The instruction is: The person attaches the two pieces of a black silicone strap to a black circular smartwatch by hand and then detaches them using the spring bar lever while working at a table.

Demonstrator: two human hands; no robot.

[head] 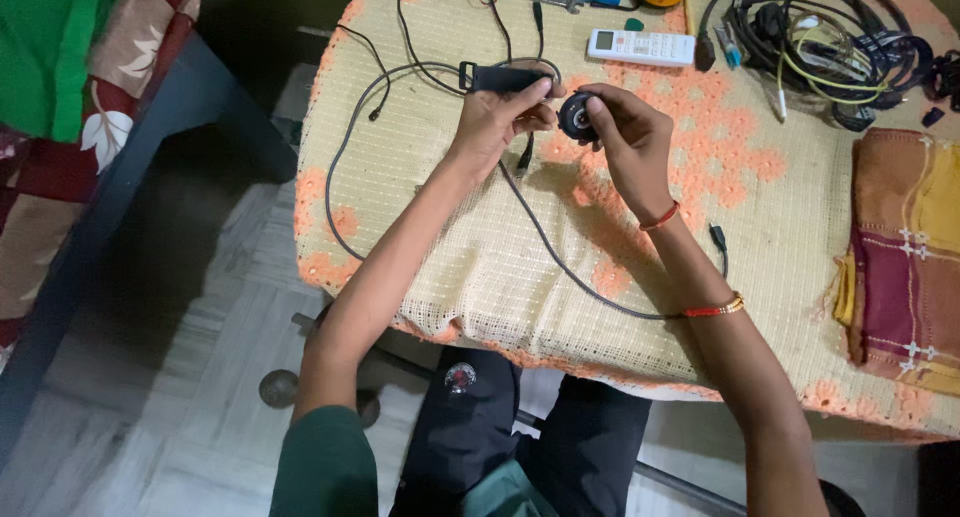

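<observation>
Table point(480, 277): fills centre and right. Both hands above its far middle, left hand point(495, 117) just left of right hand point(630, 142), a round part point(577, 115) between them, touched by both. Cable point(345, 147): loops on the table left of the hands, runs near and right under the right forearm. Remote point(640, 46): far of the right hand. Cable heap point(820, 47): far right corner. Folded cloth point(905, 252): right edge, near of the heap. Bed point(60, 137): left of the table, well apart.
</observation>
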